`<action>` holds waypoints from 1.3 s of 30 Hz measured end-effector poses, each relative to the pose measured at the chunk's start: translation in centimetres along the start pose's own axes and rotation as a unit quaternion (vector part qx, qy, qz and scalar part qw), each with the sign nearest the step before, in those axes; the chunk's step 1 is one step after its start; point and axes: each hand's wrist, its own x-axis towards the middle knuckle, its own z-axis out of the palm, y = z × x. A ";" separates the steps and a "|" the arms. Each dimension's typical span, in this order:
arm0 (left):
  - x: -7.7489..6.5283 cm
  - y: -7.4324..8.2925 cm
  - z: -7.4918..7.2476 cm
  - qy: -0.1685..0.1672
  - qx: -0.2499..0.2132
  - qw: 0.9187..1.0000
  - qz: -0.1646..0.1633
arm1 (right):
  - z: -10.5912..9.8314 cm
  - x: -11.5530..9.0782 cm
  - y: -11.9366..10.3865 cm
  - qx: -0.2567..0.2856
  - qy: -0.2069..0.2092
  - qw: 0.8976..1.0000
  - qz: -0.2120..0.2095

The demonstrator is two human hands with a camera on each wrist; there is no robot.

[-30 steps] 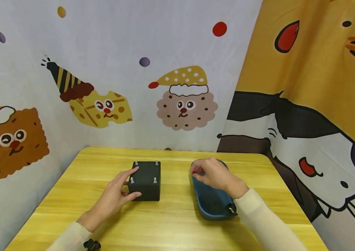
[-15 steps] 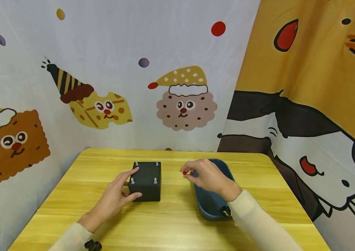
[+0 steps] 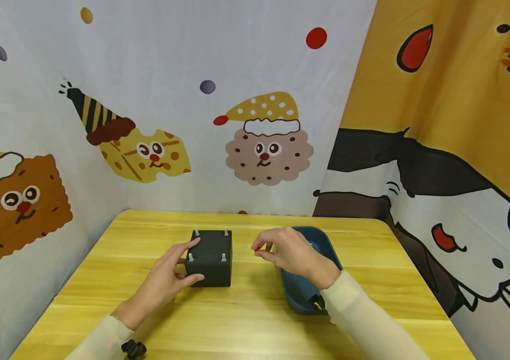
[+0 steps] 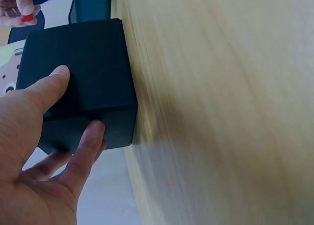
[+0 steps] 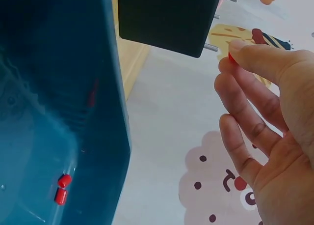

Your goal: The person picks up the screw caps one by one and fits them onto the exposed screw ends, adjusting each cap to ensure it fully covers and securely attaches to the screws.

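A black box (image 3: 211, 271) stands on the table with an upright metal bolt (image 3: 223, 257) near each top corner. My left hand (image 3: 157, 287) grips the box at its left side. In the left wrist view its thumb (image 4: 56, 82) lies on one face and its fingers on the adjoining one. To the right of the box, my right hand (image 3: 293, 252) pinches a small red cap (image 5: 232, 59) between thumb and index finger, above table height. The cap is mostly covered by the fingertips. In the right wrist view the other fingers are spread loosely below.
Under the right forearm stands a blue tray (image 3: 297, 296), partly hidden by the hand and sleeve. Two more red caps (image 5: 61, 195) lie inside it. The wooden table (image 3: 236, 325) ends at a cartoon-printed cloth (image 3: 255, 60) behind.
My right hand has come out from over the blue tray and moved left towards the box, carrying the red cap. The left hand and the box stay as they were.
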 end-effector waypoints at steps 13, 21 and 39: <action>-0.2 -0.3 0.1 0.003 -0.005 1.000 -0.005 | 0.9 1.7 -1.3 0.003 0.007 1.000 -0.016; 0.0 -0.4 0.1 0.001 -0.005 1.000 0.001 | 1.6 2.5 -2.1 -0.007 0.018 0.999 -0.030; 0.2 -0.4 0.0 -0.001 -0.010 1.000 0.007 | 3.1 3.9 -3.1 -0.018 0.019 0.998 -0.060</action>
